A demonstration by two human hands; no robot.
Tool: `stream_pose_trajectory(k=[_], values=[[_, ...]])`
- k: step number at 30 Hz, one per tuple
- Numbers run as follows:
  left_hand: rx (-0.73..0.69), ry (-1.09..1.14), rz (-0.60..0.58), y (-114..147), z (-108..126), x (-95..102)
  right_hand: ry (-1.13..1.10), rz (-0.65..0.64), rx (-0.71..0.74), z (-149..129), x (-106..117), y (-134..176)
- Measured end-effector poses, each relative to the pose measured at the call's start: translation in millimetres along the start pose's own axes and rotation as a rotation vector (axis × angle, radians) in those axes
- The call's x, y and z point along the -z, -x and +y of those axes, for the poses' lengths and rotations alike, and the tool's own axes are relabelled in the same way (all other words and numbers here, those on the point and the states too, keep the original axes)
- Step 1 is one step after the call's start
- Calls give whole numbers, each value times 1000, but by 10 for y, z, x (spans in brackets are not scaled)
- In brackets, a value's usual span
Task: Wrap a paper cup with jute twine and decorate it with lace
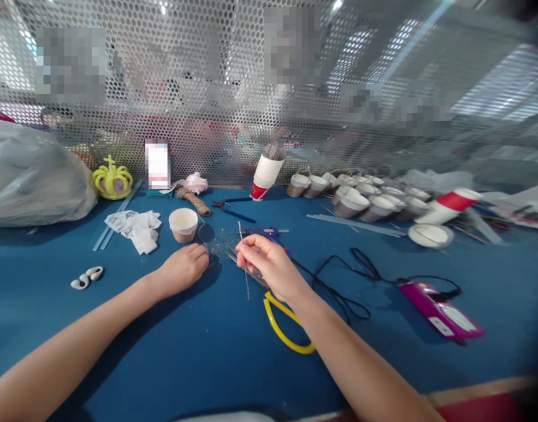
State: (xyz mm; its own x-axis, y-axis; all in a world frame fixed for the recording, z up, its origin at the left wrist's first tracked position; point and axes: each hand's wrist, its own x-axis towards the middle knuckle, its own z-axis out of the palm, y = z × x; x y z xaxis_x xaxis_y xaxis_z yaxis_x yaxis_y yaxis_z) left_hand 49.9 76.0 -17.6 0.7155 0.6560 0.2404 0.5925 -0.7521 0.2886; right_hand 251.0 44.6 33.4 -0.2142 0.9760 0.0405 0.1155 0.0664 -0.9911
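Note:
My left hand [185, 268] is closed just above the mat, beside a small paper cup [183, 225] with a brown wrap. A thin strand of twine [200, 230] runs from the brown twine roll [194, 200] down to its fingertips. My right hand [266, 264] pinches a thin greyish twisted cord [247, 284], which sticks out above and below the fingers. Beneath that hand lie scissors with yellow handles [278, 334], their blades partly hidden. A blue glue gun [271, 233] rests just behind it, and small clear scraps [220, 243] lie between my hands.
Blue-handled pliers [236, 210], a stack of cups [266, 176] and several wrapped cups [352, 202] stand along the mesh partition. White tissue [137, 228] and a yellow crown [112, 180] are left. A purple device [442, 310] with a black cable lies right.

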Motion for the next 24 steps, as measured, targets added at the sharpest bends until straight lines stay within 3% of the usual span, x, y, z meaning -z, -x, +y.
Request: stream_pose_trajectory(k=[5, 12, 15, 20, 24], values=[[123, 553, 20, 25, 256, 214, -97, -8, -16, 23, -10, 14], [348, 882, 202, 38, 460, 443, -252, -61, -85, -52, -94, 67], [423, 899, 255, 48, 452, 521, -264, -91, -67, -128, -123, 75], [419, 682, 391, 69, 443, 665, -302, -107, -12, -240, -167, 54], [411, 665, 487, 83, 465, 717, -292, -115, 9, -330, -212, 1]])
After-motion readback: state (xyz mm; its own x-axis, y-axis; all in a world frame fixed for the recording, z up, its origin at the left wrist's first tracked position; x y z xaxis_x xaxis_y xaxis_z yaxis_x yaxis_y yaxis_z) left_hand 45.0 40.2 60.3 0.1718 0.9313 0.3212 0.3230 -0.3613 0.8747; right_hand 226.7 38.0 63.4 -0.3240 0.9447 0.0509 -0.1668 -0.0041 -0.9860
